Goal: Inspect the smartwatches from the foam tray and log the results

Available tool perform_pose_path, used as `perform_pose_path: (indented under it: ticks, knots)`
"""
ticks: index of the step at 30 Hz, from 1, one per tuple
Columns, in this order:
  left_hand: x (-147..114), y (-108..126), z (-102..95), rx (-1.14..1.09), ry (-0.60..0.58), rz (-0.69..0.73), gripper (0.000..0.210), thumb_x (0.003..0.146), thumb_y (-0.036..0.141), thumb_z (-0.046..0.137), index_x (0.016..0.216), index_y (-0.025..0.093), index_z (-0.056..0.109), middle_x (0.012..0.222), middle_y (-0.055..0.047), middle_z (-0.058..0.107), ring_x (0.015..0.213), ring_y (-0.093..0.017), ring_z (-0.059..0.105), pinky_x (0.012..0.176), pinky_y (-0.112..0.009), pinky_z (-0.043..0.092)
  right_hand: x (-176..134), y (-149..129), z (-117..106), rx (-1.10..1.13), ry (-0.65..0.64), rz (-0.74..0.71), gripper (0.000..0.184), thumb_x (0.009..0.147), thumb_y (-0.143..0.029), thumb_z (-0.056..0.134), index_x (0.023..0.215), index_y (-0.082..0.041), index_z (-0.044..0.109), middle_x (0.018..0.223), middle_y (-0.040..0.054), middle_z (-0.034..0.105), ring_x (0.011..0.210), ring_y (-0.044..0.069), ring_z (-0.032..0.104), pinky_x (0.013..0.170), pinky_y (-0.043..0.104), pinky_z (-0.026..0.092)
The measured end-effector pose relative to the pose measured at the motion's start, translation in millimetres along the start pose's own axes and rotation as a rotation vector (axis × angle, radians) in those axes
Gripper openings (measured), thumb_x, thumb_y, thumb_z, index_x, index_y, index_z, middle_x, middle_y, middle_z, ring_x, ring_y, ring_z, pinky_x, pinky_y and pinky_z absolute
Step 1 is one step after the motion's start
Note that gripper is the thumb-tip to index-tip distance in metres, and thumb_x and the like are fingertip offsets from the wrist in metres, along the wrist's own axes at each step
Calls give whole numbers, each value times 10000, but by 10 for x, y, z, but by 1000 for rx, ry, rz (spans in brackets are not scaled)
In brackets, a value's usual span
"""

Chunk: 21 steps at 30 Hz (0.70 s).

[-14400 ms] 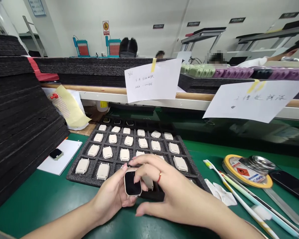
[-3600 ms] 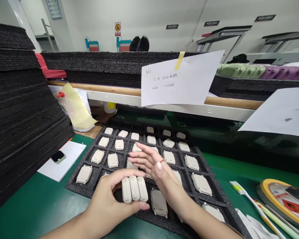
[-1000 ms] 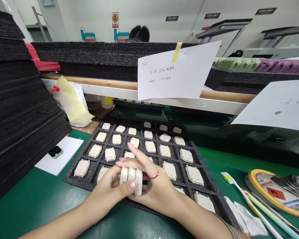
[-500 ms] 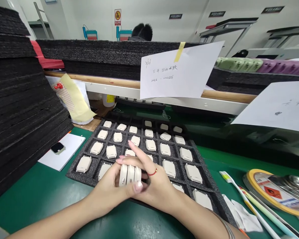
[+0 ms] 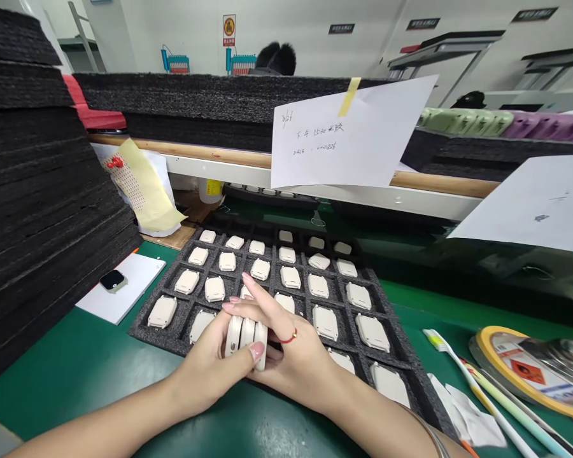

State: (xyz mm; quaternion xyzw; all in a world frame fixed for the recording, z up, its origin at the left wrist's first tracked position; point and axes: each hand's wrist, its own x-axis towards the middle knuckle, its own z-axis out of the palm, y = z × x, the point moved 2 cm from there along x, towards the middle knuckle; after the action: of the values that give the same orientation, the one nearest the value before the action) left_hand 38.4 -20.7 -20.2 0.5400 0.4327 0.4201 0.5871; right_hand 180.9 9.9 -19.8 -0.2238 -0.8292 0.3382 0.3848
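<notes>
Three cream watch cases [image 5: 247,333] stand side by side on edge between my two hands, just over the near edge of a tray. My left hand [image 5: 210,353] is closed round them from the left, its thumb across their near side. From the right, my right hand [image 5: 286,346] wraps the same stack, with one finger stretched out past it. Below and beyond lies a black foam tray [image 5: 138,329], its pockets holding many like cases, such as the watch case [image 5: 325,322] right of my hand. My hands hide some front pockets.
Tall stacks of black foam trays [image 5: 33,191] rise at the left. A dark-faced watch [image 5: 113,280] lies on white paper [image 5: 138,286]. At right are a toothbrush [image 5: 458,362], a yellow-rimmed tin [image 5: 520,369] and crumpled wipes [image 5: 472,413]. A shelf edge [image 5: 219,172] with a hanging note [image 5: 348,140] crosses behind.
My left thumb has slid left and up across the watch cases, and the rightmost case now shows lower and tilted. Both hands still hold the stack in nearly the same place.
</notes>
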Motion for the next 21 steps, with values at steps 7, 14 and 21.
perform_pose_path:
  ticks: [7,14,21]
  knots:
    - [16,-4,8,51,48,-9,280,811,312,631,1051,180,569,988,-56,659,1001,-246,628,885,-359,517,0,0,0,16,-12,28,901,863,-206,673,1581,-287,135,1337,66,648,1272,244,588,1082,413,498]
    - [14,9,19,43,39,-14,241,817,327,626,1009,196,560,915,-25,622,875,-206,612,798,-329,516,-6,-4,5,-4,-1,21,953,827,-149,691,1580,-312,130,1337,56,648,1270,245,588,1057,397,519]
    - [17,6,18,36,26,13,259,826,331,613,1027,182,546,892,-22,588,909,-216,608,821,-329,513,-13,7,1,11,7,-3,971,825,-129,681,1577,-342,104,1343,44,643,1264,230,593,1053,386,518]
